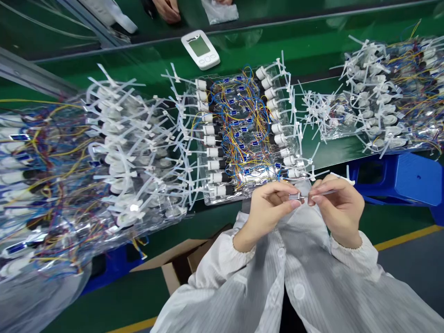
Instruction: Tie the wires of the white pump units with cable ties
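Observation:
My left hand (pixel 268 206) pinches a small silver metal part (pixel 294 196), possibly a little valve, between thumb and fingertips. Close beside it, my right hand (pixel 340 209) has its thumb and fingers closed on a thin whitish tube. A white plastic fitting on a tube (pixel 347 179) sticks out past the right hand's fingers. The two hands meet fingertip to fingertip at the bench's near edge, so the joint between part and tube is mostly hidden. Just beyond them lie rows of white cylindrical pump motors (pixel 217 165) with blue and yellow wires and clear tubes.
More bundles of tubes and wires (pixel 121 152) cover the left side, and others (pixel 385 101) lie at the right. A white monitor housing (pixel 201 49) rests behind the rows. A blue stool (pixel 412 180) and an open cardboard box (pixel 180 263) stand below. Another person's hand (pixel 167 9) is across the bench.

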Tool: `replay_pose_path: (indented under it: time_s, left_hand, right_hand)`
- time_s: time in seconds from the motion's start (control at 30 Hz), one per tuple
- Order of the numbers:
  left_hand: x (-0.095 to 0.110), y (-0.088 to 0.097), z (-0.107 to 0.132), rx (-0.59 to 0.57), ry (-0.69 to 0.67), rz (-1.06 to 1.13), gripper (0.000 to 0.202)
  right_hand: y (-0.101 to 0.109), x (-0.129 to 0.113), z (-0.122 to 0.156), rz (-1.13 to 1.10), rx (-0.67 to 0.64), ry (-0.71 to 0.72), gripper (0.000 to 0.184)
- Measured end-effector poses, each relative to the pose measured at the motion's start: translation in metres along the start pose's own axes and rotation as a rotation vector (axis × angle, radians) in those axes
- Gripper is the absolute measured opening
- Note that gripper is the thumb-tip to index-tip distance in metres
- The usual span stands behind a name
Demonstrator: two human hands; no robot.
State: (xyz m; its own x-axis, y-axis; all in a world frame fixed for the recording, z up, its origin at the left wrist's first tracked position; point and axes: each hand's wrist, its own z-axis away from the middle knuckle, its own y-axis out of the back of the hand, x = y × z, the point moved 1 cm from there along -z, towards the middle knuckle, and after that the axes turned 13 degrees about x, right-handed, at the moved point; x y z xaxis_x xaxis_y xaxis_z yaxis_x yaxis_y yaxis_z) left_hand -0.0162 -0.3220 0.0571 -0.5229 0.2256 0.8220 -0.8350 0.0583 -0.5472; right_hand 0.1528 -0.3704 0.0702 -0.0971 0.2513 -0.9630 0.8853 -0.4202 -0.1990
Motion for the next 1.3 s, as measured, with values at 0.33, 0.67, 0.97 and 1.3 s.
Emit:
replay_pose_path:
  time_s: [0.33,0.67,0.97,1.3]
  left_hand:
    - [-0.015,0.004,0.003,0.050,-0.003,-0.111,0.023]
    - [-0.003,0.011,-0.001,-0.014,-0.456,-0.417,0.016]
    - [-0.002,0.014,-0.007,-0.075,-0.610,-0.416,0.025]
    - [-0.009,0.012,-0.001,-0.064,-0.621,-0.412,0.031]
  right_hand:
    - [-0.015,0.024,0.003,-0.235,0.047,-0.048,0.014]
    - [-0.012,0.024,0.004,-0.042,0.080,0.135,0.020]
    - [-0.010,0.030,0.009,-0.102,0.037,0.006,0.018]
    - [-0.008,0.034,0.012,-0.120,0.096,0.035,0.023]
